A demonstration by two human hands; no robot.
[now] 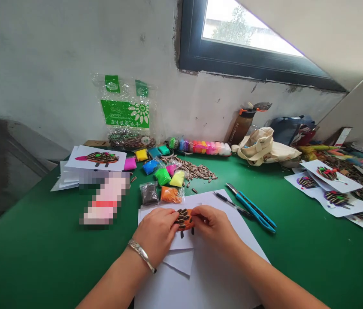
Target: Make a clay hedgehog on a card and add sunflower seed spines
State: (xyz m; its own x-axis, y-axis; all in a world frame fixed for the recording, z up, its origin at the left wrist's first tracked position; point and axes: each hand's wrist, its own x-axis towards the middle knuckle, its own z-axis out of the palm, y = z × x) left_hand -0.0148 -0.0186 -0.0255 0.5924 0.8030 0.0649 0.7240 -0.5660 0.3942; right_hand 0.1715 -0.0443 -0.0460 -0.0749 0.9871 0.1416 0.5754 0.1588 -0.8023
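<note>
An orange modelling-clay lump studded with black-and-white striped sunflower seeds [184,221] sits straight ahead of the person, between both hands, on a small white paper sheet [165,253] lying over a larger white paper sheet [197,283]. Its long axis seems to run across from hand to hand, though the fingers hide its ends, and neither hand is clearly nearer. The left hand [155,229], a silver bangle [142,255] at its wrist, lies nearly flat against the lump's left side; the right hand [212,225], fingers curled, meets its right side. Together, they clamp it. To the lump's right lie a slim black pen [229,204] and a blue utility knife [254,210].
</note>
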